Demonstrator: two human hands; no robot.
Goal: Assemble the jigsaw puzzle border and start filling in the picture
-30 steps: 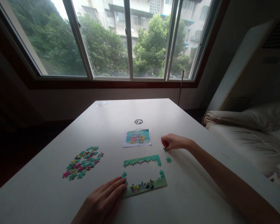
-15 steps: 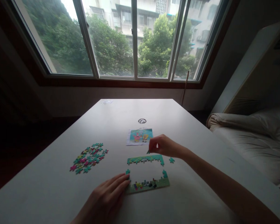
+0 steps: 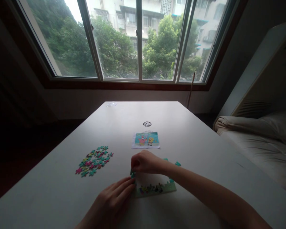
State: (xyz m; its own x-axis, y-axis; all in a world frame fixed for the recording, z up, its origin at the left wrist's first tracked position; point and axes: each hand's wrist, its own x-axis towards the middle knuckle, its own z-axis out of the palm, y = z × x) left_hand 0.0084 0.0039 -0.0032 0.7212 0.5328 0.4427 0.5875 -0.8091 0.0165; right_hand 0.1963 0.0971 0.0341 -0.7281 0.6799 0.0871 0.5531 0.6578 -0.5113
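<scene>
A partly joined jigsaw puzzle frame (image 3: 165, 188) lies on the white table, with green border pieces around a bare middle. My right hand (image 3: 145, 161) is closed in a pinch over its upper left corner. Between those fingertips is a small green puzzle piece (image 3: 131, 171), mostly hidden, at the gap in the left side. My left hand (image 3: 111, 197) rests with fingers stretched out, their tips touching the frame's left edge. The right hand and forearm cover most of the top border. One loose teal puzzle piece (image 3: 178, 163) lies just beyond the top right corner.
Several loose puzzle pieces (image 3: 95, 161) are spread in a heap on the left of the table. A printed cartoon picture (image 3: 146, 140) lies behind the frame, with a round black-and-white mark (image 3: 147, 124) farther back. A couch (image 3: 250, 143) stands at right.
My right hand has moved left and toward me, carrying the puzzle piece from above the top border to the left side. The left hand stays at the frame's edge. The view has shifted slightly.
</scene>
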